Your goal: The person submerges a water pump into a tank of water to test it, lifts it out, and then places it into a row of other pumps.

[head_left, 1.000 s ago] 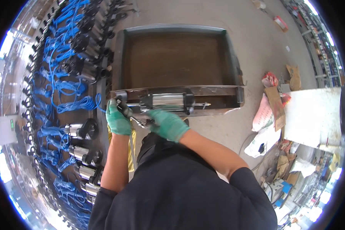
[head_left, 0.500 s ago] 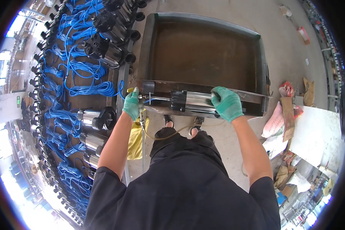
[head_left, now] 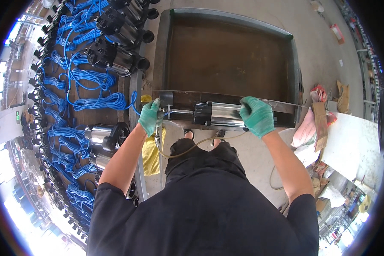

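Observation:
A steel-bodied submersible pump (head_left: 227, 114) with a black ribbed section lies sideways over the near edge of a metal water tank (head_left: 161, 64). My right hand (head_left: 259, 117), in a green glove, is curled over the pump's right end, hiding it. On the left, my left hand (head_left: 149, 118), also gloved, closes around a metal hose fitting (head_left: 160, 114), mostly covered by the fingers. A thin metal rod (head_left: 181, 112) runs between that fitting and the pump's black section. From below the fitting a thin yellowish hose (head_left: 179, 155) loops to the right.
Left of me, a bench bears several steel pumps (head_left: 119, 59) with coiled blue cables (head_left: 100, 102). A yellow cloth or bag (head_left: 152, 155) hangs beside the bench frame. Sacks (head_left: 303, 132), cardboard (head_left: 320, 128) and a white board (head_left: 350, 145) lie to the right.
The pump has shifted slightly right along the tank edge, with my right hand still on its end. My left hand has moved a little right as well, fingers around the fitting.

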### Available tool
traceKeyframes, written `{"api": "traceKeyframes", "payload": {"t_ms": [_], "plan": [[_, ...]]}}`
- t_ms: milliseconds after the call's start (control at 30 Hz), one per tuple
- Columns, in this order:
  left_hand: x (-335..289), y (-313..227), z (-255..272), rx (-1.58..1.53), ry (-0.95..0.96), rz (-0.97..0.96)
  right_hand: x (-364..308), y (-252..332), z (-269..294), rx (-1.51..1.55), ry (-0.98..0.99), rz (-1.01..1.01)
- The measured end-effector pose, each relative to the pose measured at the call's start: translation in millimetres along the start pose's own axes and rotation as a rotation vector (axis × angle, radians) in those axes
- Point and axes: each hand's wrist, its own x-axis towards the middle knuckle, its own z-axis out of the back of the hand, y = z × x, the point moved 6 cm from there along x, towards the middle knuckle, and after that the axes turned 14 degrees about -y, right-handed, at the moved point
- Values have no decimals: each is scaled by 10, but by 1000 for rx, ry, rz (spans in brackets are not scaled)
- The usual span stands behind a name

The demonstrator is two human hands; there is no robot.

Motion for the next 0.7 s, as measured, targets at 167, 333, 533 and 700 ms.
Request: {"api": "traceKeyframes", "payload": {"t_ms": [167,333,533,700], "plan": [[31,14,-2,22,-30,36,4,-6,-1,-11,-26,-12],[4,8,-25,39,-5,42,-5,-40,-12,5,17,-89],[12,-2,-21,40,-17,30,0,-16,-9,-49,5,-55],[-105,-23,99,-122,-139,-1,-42,-3,23,-3,18,-65]]}}
